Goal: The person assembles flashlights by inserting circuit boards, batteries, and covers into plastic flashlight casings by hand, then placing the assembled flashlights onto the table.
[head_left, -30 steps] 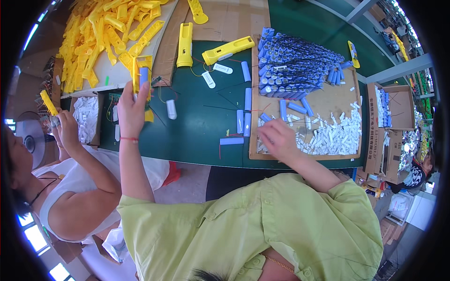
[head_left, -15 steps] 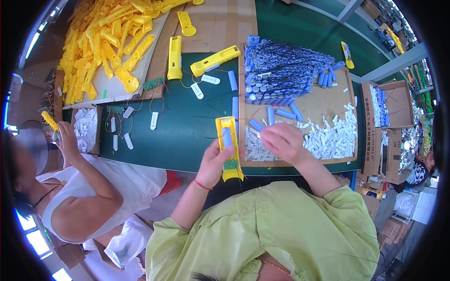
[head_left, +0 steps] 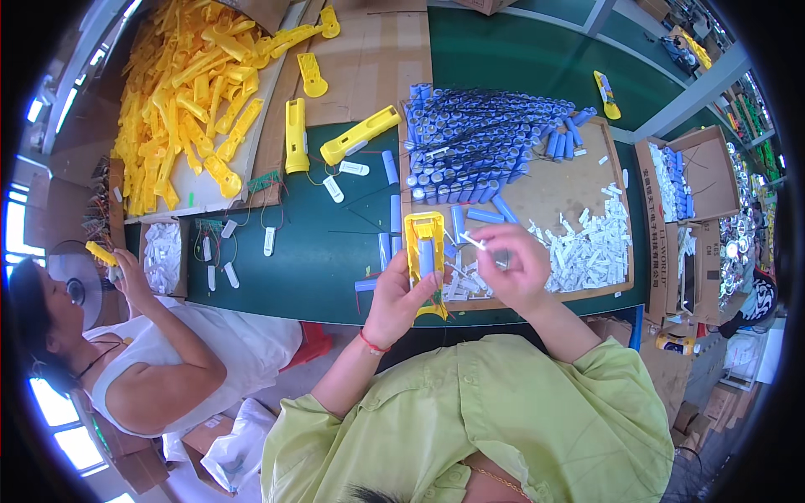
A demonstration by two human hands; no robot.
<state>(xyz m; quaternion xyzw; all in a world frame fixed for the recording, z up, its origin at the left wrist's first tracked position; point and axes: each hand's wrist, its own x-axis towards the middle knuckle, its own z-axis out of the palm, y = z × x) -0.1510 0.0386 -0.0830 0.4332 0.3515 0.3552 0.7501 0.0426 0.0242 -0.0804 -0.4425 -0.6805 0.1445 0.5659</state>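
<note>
My left hand [head_left: 392, 300] grips a yellow flashlight housing [head_left: 426, 220], its open side facing up, just above the table's front edge. Inside the housing lies a blue cylindrical battery [head_left: 427, 256], with my thumb pressing near its lower end and a bit of green board below. Between the fingertips of my right hand [head_left: 518, 264] is a small white plastic strip [head_left: 475, 241], held to the right of the housing. Beneath that hand, similar white plastic pieces [head_left: 591, 251] lie scattered on a cardboard tray [head_left: 566, 189]. Many blue batteries [head_left: 470, 142] with black wires stand packed at its far left.
Yellow housing shells [head_left: 197, 96] are heaped at far left. Two yellow housings [head_left: 296, 138] wired to white parts lie on the green table [head_left: 335, 243]. A co-worker [head_left: 180, 344] sits at left beside a box of white parts [head_left: 162, 256]. An opened carton [head_left: 704, 180] stands at right.
My right hand has lifted slightly from the tray, and the white strip now shows in its fingers. The housing in my left hand has turned more upright and shifted a little right.
</note>
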